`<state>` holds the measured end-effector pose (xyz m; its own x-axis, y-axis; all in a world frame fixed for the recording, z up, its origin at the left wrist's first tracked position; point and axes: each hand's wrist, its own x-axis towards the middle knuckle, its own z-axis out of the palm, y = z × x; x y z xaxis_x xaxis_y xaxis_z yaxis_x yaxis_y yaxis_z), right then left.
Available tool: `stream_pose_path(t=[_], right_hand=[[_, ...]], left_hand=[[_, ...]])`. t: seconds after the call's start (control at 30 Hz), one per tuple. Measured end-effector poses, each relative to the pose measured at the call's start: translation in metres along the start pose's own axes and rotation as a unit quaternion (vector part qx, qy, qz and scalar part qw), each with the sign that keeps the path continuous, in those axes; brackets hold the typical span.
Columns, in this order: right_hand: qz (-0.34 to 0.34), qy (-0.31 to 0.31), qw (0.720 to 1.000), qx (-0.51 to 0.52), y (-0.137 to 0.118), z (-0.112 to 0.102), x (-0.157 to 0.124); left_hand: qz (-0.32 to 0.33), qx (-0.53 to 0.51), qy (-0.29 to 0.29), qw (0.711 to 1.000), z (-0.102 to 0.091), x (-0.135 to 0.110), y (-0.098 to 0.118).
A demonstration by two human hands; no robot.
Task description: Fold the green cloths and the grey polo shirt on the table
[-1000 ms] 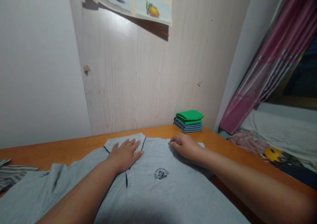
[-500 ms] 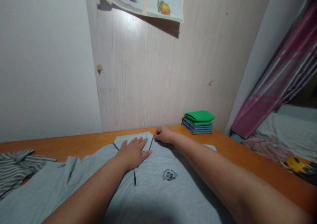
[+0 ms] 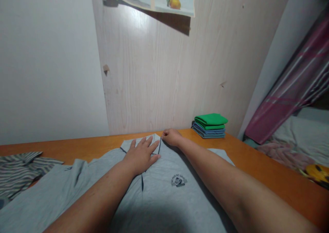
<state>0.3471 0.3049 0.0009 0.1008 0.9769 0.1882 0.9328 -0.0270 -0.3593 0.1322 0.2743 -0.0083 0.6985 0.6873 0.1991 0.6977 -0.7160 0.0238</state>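
Your right hand lies at the right edge of the collar of the grey shirt; its fingers are bent and drawn together and appear to pinch the cloth there, though the bit between the fingertips is too small to make out. Your left hand rests palm down across the collar's front, fingers spread, gripping nothing; it hides the middle of the collar and the upper placket. The grey shirt lies front up on the table, spread before you, its lower part cut off by the bottom edge. Your right forearm covers part of its right side, your left forearm part of its left.

Counted outward from the grey shirt: one printed emblem on its chest, the lettering only partly legible; one striped garment to its left, cut off by the picture's edge; one folded stack beyond its right shoulder, green above blue-grey, the pieces too closely packed to count. Above and behind the shirt hangs one poster, its top cut off; far to its right, one pink curtain, also cropped.
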Motion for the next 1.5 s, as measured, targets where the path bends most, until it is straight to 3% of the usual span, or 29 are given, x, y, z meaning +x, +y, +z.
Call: stream_pose_path(t=[0.2,0.4,0.6,0.8,1.03,1.13,1.27,1.37,1.43,1.5], right_hand=[[0.015,0.016,0.999,0.023,0.004,0.002,-0.003],[0.051,0.029,0.997,0.050,0.038,-0.016,0.003],[0.066,-0.066,0.992,0.090,0.072,-0.035,-0.016],[0.038,-0.137,0.983,0.120,0.085,-0.044,-0.032],[0.048,-0.119,0.988,0.084,0.098,-0.040,-0.030],[0.047,-0.101,0.992,0.062,0.093,-0.042,-0.030],[0.028,-0.044,0.998,0.037,0.064,-0.044,-0.031],[-0.047,-0.030,0.998,0.040,0.036,-0.037,-0.035],[-0.127,-0.060,0.990,0.034,0.020,-0.027,-0.037],[-0.161,-0.094,0.982,0.015,0.006,-0.018,-0.037]], left_hand=[[0.013,-0.016,-0.045,0.999,0.003,0.001,-0.003],[0.008,-0.028,-0.052,0.998,0.004,0.002,-0.003],[0.008,-0.034,-0.050,0.998,0.004,0.004,-0.004],[0.003,-0.032,-0.059,0.998,0.001,0.002,-0.002],[-0.002,-0.031,-0.066,0.997,0.001,0.002,-0.003],[0.000,-0.034,-0.063,0.997,0.002,0.002,-0.003],[0.004,-0.042,-0.055,0.998,0.003,0.001,-0.004],[0.008,-0.053,-0.052,0.997,0.006,0.002,-0.006],[0.007,-0.060,-0.051,0.997,0.008,0.002,-0.007],[0.005,-0.067,-0.048,0.997,0.010,0.002,-0.008]])
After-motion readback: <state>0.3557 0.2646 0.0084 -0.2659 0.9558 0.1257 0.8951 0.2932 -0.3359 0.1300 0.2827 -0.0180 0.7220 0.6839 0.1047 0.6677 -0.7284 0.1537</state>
